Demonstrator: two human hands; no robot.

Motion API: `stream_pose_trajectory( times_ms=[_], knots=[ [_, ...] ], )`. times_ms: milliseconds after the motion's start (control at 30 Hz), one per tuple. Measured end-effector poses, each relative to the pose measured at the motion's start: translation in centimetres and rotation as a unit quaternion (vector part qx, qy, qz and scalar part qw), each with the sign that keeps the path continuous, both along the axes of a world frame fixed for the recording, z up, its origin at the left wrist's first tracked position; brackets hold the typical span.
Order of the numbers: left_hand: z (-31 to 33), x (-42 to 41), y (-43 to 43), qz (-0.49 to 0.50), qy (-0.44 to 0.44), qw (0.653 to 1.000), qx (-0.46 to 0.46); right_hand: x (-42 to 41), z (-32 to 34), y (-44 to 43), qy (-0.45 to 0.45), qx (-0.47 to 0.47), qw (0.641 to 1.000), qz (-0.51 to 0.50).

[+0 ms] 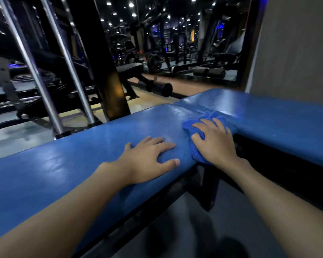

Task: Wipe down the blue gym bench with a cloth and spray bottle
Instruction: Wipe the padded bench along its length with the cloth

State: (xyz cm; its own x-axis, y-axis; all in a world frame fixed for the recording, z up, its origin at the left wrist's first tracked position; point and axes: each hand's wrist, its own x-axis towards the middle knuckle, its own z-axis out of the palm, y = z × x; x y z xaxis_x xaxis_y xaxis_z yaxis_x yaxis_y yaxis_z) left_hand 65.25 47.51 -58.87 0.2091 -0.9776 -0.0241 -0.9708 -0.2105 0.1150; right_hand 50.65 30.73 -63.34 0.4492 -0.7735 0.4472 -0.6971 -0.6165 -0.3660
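Note:
The blue gym bench [67,164] runs from lower left to centre, and a second blue pad [280,123] continues to the right. My left hand [147,159] lies flat on the pad with fingers spread, holding nothing. My right hand [214,140] presses a crumpled blue cloth [196,127] onto the bench where the two pads meet. The cloth shows around and beyond my fingers. No spray bottle is in view.
A black upright post [108,71] and chrome bars [45,81] of a rack stand just behind the bench. A grey wall [296,45] rises at the right. A mirror [175,38] reflects gym machines. The bench's black frame [211,189] and dark floor lie below.

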Motion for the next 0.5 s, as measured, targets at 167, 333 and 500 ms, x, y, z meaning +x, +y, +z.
stream_pose_trajectory(
  times_ms=[167, 333, 500],
  knots=[
    [-0.6, -0.4, -2.4, -0.002, -0.026, 0.999, 0.036, -0.9, -1.4, -5.8, -0.122, -0.039, 0.989, -0.067],
    [-0.3, -0.2, -2.7, -0.004, -0.012, 0.999, 0.04, 0.2, -2.2, -5.0, -0.238, -0.018, 0.965, -0.108],
    [-0.2, -0.2, -2.7, -0.005, -0.008, 0.999, 0.049, 1.2, -3.9, -1.7, -0.308, 0.014, 0.947, -0.087]
  ],
)
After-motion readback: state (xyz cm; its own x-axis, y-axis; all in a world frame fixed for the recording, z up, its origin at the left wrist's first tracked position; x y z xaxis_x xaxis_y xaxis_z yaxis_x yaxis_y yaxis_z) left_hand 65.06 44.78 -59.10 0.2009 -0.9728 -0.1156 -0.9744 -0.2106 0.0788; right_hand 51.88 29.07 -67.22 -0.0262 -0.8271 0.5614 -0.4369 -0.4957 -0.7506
